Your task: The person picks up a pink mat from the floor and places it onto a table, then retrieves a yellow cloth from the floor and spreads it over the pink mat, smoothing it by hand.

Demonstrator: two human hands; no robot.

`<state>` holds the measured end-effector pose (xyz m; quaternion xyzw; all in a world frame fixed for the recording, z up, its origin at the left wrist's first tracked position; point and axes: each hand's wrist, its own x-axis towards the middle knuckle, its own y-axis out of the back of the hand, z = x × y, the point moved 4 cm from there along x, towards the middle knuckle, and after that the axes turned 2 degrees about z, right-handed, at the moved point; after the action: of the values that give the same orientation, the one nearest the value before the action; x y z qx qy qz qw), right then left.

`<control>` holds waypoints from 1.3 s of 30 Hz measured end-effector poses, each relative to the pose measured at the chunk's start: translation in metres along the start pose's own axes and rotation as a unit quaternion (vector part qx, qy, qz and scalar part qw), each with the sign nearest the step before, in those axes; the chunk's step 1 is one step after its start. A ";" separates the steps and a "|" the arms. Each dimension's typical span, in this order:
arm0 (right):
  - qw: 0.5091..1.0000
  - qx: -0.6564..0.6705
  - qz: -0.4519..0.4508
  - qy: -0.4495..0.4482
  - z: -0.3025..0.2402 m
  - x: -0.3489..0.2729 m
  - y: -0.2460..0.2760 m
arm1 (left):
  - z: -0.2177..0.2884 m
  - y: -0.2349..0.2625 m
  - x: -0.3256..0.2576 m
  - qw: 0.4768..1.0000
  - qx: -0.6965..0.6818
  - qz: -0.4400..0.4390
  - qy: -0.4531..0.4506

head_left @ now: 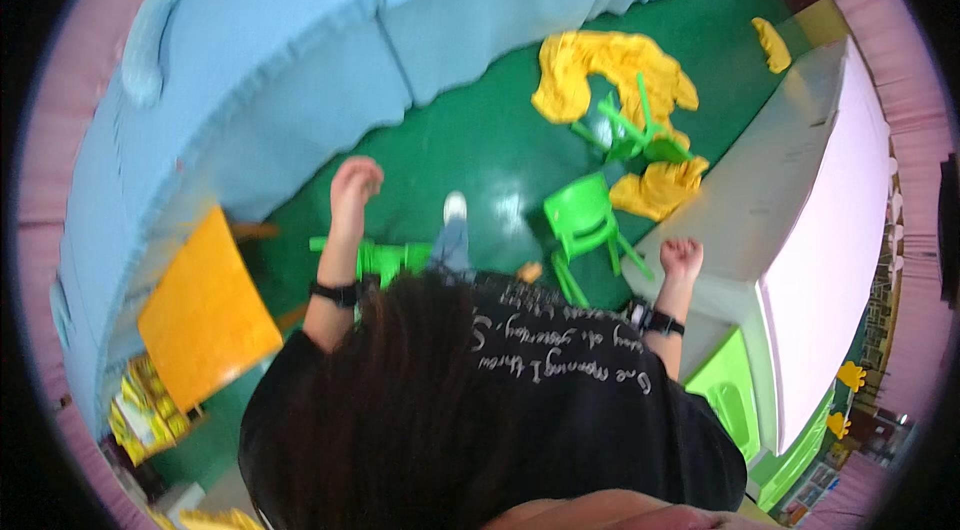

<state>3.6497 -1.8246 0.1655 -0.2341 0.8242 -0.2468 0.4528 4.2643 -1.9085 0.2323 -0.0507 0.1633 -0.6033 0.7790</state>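
My left hand [355, 192] is raised over the green floor, near the hem of the blue cloth cover. Its fingers curl loosely with a gap at the thumb, and nothing shows in them. My right hand [682, 256] is closed in a fist with nothing visible in it. It is held beside the grey side of the white-topped furniture [830, 240]. Between the hands, nearer the right one, a green child's chair [580, 210] leans on the floor. Another green chair [632, 135] lies tipped over on crumpled yellow cloth [610, 50]. Both my wrists carry black bands.
A long blue-covered surface [270, 30] curves along the far and left sides. An orange table [210, 315] stands at the left, by a yellow box [145, 415]. More green chair parts [395, 260] are near my foot. A green chair [732, 395] stands close at the right.
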 end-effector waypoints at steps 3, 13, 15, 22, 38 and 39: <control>0.999 -0.017 0.048 0.002 -0.007 0.002 -0.049 | -0.014 0.018 0.061 0.991 0.108 0.048 0.067; 0.994 0.007 0.060 0.086 0.005 0.060 -0.204 | -0.002 -0.104 0.263 0.985 0.060 -0.093 0.134; 0.990 0.007 0.095 0.101 -0.001 0.090 -0.209 | -0.008 -0.142 0.308 0.983 0.060 -0.127 0.122; 0.995 -0.041 0.039 0.080 0.009 0.216 -0.305 | -0.049 -0.185 0.391 0.967 0.149 -0.154 0.139; 0.971 0.092 0.170 0.142 -0.023 0.335 -0.321 | -0.161 -0.452 0.621 0.843 0.278 -0.336 0.315; 0.963 0.097 0.192 0.163 -0.025 0.329 -0.312 | -0.183 -0.468 0.635 0.829 0.266 -0.353 0.343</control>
<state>3.5206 -2.2593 0.1629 0.0172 0.8884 -0.2684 0.3721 3.9129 -2.6193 0.0661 0.3140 0.2241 -0.8360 0.3902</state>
